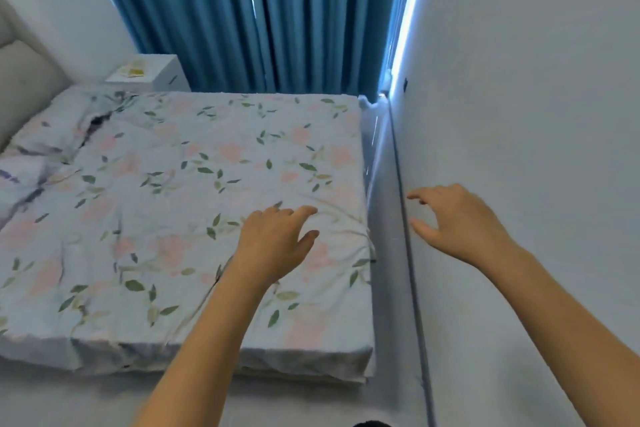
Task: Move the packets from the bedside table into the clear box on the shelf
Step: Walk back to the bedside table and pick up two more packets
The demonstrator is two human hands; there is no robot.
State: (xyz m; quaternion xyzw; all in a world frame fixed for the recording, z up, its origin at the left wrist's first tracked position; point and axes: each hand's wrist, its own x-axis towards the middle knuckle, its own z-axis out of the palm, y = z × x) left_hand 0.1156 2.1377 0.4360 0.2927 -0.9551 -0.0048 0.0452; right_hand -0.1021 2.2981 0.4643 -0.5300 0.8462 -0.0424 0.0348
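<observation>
The packets (133,69) lie on the white desk (162,78) in the upper left of the frame, beyond the far corner of the bed (194,184) and against the blue curtain (263,17). Both hands are empty with fingers loosely spread: the left hand (277,243) hangs over the flowered sheet at centre, the right hand (457,222) near the wall (536,114), probably for balance while walking over. No clear box or shelf is in view.

Small yellowish packets (133,67) flat on the white bedside table (162,74), beside the bed's far corner.
</observation>
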